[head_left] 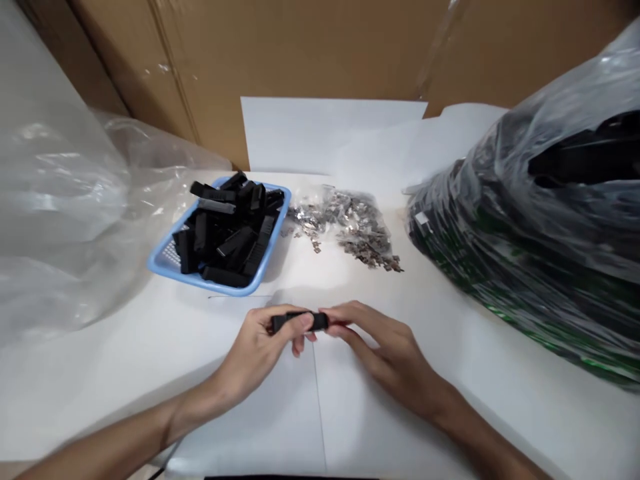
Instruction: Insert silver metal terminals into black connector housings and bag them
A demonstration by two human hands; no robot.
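my forearms point(115, 437) lie nearest, over the white surface point(460, 327). my left grip point(257, 350) holds a black piece point(320, 323) out in front of me, and my right grip point(395, 353) pinches its right end. beyond, a blue basket point(243, 291) is heaped with black parts point(235, 243), beside spilled metal bits point(373, 254). clear plastic point(65, 173) crowds my left, a wrapped bundle point(480, 247) my right; its white patch point(421, 218) is too small to read.
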